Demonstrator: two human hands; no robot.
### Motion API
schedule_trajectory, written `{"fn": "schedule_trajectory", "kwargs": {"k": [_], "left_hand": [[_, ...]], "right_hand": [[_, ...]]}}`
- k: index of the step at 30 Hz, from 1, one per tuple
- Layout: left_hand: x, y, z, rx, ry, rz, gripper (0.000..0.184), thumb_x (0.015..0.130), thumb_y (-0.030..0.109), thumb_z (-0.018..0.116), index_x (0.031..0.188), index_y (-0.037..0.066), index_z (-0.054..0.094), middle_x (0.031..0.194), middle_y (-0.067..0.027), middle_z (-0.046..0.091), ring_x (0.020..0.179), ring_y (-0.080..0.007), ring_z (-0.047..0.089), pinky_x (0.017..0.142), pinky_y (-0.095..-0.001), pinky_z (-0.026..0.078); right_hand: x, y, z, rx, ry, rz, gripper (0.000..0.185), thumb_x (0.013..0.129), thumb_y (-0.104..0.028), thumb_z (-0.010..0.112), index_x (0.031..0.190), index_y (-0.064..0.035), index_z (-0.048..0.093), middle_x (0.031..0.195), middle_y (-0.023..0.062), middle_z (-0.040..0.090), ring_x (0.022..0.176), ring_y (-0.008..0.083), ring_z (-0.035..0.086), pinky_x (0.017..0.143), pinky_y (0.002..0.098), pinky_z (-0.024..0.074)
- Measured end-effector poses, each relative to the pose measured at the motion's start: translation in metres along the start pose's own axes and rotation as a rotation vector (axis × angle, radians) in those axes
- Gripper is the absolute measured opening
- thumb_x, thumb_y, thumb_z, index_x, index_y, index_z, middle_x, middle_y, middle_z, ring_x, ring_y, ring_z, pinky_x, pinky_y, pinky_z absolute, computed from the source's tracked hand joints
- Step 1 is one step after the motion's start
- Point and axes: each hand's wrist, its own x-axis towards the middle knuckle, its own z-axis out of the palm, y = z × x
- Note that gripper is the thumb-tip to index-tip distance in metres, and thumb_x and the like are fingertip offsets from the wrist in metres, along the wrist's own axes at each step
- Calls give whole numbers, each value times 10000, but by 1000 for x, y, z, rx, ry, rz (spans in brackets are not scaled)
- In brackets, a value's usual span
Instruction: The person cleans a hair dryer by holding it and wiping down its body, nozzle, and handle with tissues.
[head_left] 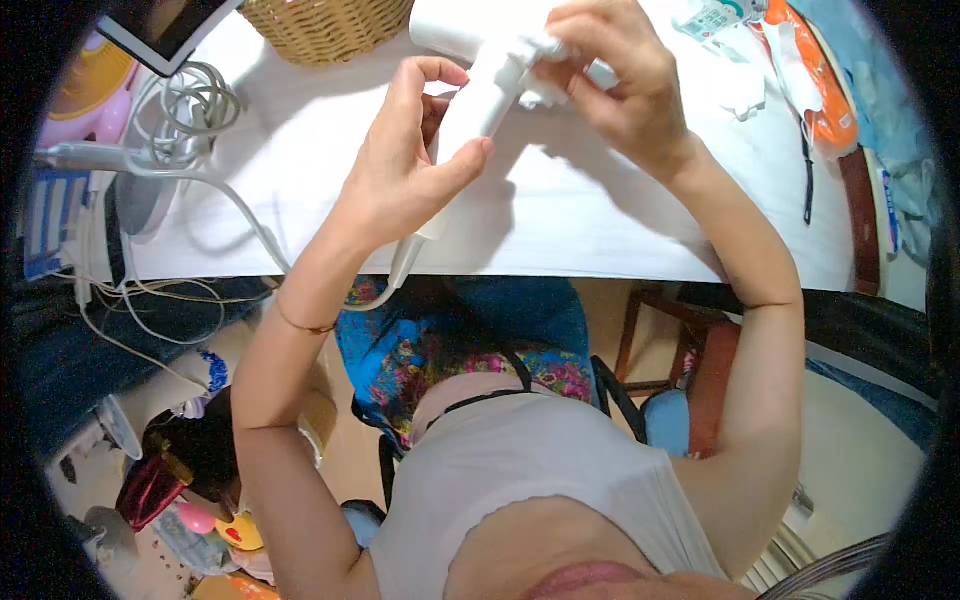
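Note:
A white hair dryer (480, 95) is held tilted over the white-covered table, its barrel (445, 28) toward the far edge. My left hand (410, 150) wraps round its handle, thumb in front and fingers behind. From the handle's lower end the cord (403, 262) drops over the table's near edge. My right hand (625, 85) pinches a crumpled white piece (537, 97), which looks like tissue or a wipe, against the dryer where handle and barrel meet. Part of that piece is hidden by the fingers.
A wicker basket (325, 28) and a tablet (165, 30) stand at the back left, by a coiled cable (190, 110). To the right lie a crumpled white tissue (742, 90), an orange packet (825, 95) and a thin black item (807, 170). A flowered chair (375, 360) is below.

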Motion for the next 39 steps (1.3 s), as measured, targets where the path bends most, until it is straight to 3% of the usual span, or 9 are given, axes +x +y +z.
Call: {"fn": "schedule_trajectory", "kwargs": {"k": [4, 8, 10, 16, 18, 22, 32, 36, 39], "left_hand": [[2, -4, 1, 15, 14, 66, 467, 821, 156, 654, 1182, 8, 397, 923, -121, 543, 769, -150, 556, 667, -269, 473], [4, -11, 6, -41, 52, 117, 446, 810, 157, 651, 1162, 10, 420, 988, -141, 532, 804, -175, 566, 680, -289, 482], [4, -13, 6, -24, 48, 121, 453, 814, 148, 658, 1178, 23, 419, 996, -126, 544, 836, -162, 566, 715, -282, 476], [0, -7, 4, 5, 28, 77, 463, 825, 96, 663, 1217, 58, 418, 972, -88, 572, 885, -128, 558, 799, -266, 453], [1, -8, 3, 0, 36, 99, 457, 824, 96, 659, 1215, 59, 424, 969, -91, 573, 887, -132, 557, 798, -268, 451], [1, -7, 2, 54, 29, 55, 459, 823, 114, 653, 1217, 56, 426, 966, -95, 570, 889, -143, 559, 789, -274, 454], [-2, -5, 4, -18, 46, 56, 449, 805, 75, 654, 1201, 55, 444, 967, -94, 555, 912, -158, 564, 844, -296, 458], [-2, -7, 3, -69, 10, 41, 437, 802, 50, 642, 1192, 51, 444, 1026, -74, 543, 957, -155, 556, 883, -292, 443], [-3, -4, 5, -88, 35, 55, 440, 790, 11, 638, 1183, 45, 443, 1111, -66, 511, 998, -150, 542, 910, -280, 429]], "right_hand": [[6, 10, 5, 340, 192, 359, 110, 763, 27, 661, 859, -21, 633, 775, 66, 580, 722, 183, 554, 666, 274, 442], [-19, 9, 7, 30, -6, 100, 229, 712, -104, 777, 911, -114, 664, 969, 10, 632, 944, 216, 562, 831, 358, 463], [-8, 6, 12, -250, -57, -322, 261, 663, -59, 792, 875, -133, 659, 930, -11, 619, 963, 184, 531, 884, 326, 397], [-4, 27, -9, -69, 120, 35, 248, 722, -15, 769, 884, -23, 582, 972, 81, 594, 866, 215, 569, 794, 272, 441], [-7, 19, 3, -44, 182, -75, 230, 663, -118, 757, 847, -172, 628, 912, -27, 619, 929, 188, 554, 857, 392, 405], [-14, 17, 11, -307, -54, -532, 219, 685, -126, 782, 824, -139, 613, 955, 14, 621, 988, 204, 533, 1025, 439, 288], [-35, 73, -14, 585, 240, 370, 110, 938, -114, 611, 999, -29, 579, 916, 7, 638, 836, 74, 586, 800, 218, 452], [-27, 48, -7, 438, 356, 330, 81, 928, -114, 606, 954, -40, 587, 965, 50, 629, 869, 130, 586, 838, 283, 462], [-16, 21, -9, -35, 92, -207, 117, 837, -147, 687, 885, -73, 609, 975, 70, 626, 891, 192, 573, 926, 383, 426]]}}
